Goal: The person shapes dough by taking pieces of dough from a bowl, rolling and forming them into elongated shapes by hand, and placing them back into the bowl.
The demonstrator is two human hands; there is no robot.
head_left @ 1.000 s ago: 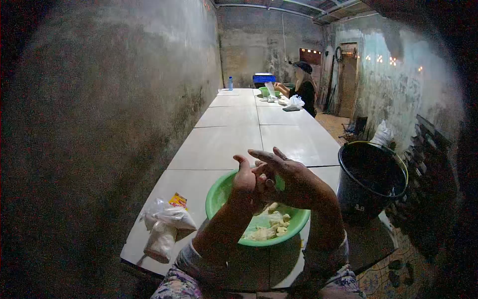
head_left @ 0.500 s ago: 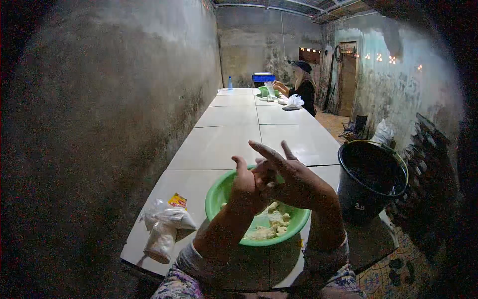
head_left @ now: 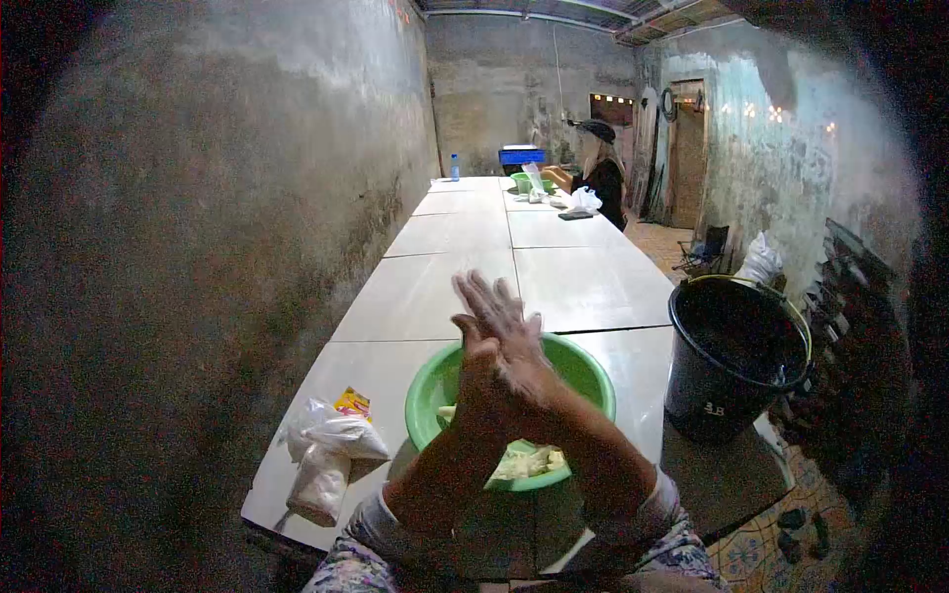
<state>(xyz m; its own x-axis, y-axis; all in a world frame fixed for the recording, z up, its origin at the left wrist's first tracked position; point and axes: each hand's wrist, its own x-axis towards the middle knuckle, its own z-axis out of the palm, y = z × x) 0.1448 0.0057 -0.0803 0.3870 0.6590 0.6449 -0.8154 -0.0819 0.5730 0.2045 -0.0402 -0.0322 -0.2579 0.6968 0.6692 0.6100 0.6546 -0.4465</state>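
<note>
Over a green basin (head_left: 587, 368) my two hands are pressed together. My left hand (head_left: 480, 383) is below and to the left, its thumb up and its other fingers mostly hidden. My right hand (head_left: 506, 331) lies across it with the fingers stretched out, whitish on the skin. Whether anything is between the palms is hidden. Pale dough lumps (head_left: 529, 463) lie in the basin beneath my wrists. To the left, on the white table (head_left: 450, 299), are plastic bags of white powder (head_left: 341, 432) and a yellow and red packet (head_left: 353, 403).
A black bucket (head_left: 727, 395) stands at the table's right edge. At the far end are a person (head_left: 603, 176) in a dark cap, another green basin (head_left: 521, 184), a white plastic bag (head_left: 585, 201), a blue bottle (head_left: 455, 168) and a blue crate (head_left: 521, 156).
My right hand has swung left and flattened against my left hand, its fingers now pointing up and away. The view has shifted slightly.
</note>
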